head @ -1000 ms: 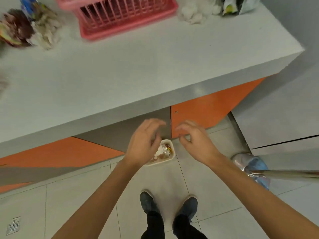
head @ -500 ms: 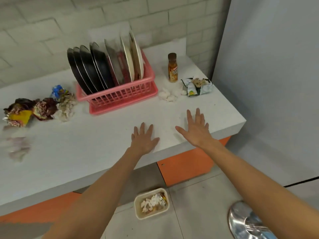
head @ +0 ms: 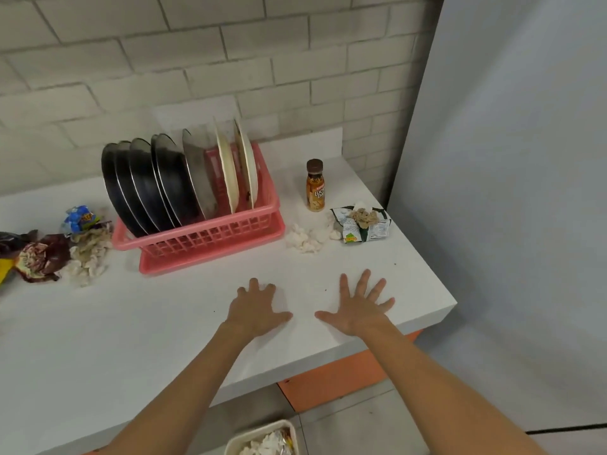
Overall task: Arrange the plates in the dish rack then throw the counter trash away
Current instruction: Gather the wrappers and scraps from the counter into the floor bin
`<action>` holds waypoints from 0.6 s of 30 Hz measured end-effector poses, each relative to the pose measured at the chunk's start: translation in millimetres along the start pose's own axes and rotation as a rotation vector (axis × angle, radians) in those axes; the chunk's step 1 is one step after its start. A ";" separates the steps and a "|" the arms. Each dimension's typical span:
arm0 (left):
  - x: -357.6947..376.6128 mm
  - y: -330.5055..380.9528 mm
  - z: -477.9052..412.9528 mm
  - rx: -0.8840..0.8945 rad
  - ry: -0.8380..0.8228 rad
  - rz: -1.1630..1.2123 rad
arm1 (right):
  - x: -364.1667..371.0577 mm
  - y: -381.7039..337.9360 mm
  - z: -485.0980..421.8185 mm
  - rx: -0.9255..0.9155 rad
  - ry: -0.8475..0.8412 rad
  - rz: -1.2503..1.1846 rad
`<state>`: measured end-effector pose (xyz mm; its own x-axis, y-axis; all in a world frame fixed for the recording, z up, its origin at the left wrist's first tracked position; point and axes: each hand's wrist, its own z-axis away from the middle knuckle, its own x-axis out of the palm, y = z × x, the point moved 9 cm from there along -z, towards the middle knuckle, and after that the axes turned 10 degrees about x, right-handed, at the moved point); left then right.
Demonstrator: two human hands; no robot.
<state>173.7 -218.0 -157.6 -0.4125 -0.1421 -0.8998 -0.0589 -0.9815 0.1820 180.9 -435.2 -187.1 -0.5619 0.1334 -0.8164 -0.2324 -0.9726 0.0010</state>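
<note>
On white counter (head: 147,339): plates (head: 170,182) racked upright in pink dish rack (head: 213,244). Left hand (head: 254,311), right hand (head: 359,307) near front edge, fingers apart, empty. Tissue wads (head: 305,239) just beside rack: probably light, soft, crushable; pinch from above.

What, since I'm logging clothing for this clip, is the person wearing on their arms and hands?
Nothing visible. The left hand and right hand are ungloved, without rings, watch or bracelet. The left arm and right arm are bare to the frame's edge; no sleeve shows.
</note>
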 end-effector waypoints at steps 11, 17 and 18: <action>-93.0 85.8 -98.8 0.442 0.442 0.119 | 1.0 -3.8 -2.5 0.037 -0.132 0.014; -40.0 76.5 -144.9 0.409 0.377 0.123 | -16.7 -0.8 -3.4 0.008 -0.250 -0.058; -37.7 71.7 -140.0 0.420 0.454 0.170 | -18.8 -0.3 -2.3 0.006 -0.259 -0.071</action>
<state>312.3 -300.9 -166.2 -0.0265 -0.4222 -0.9061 -0.4159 -0.8196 0.3941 193.4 -437.8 -173.2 -0.7284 0.2462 -0.6393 -0.2827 -0.9581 -0.0469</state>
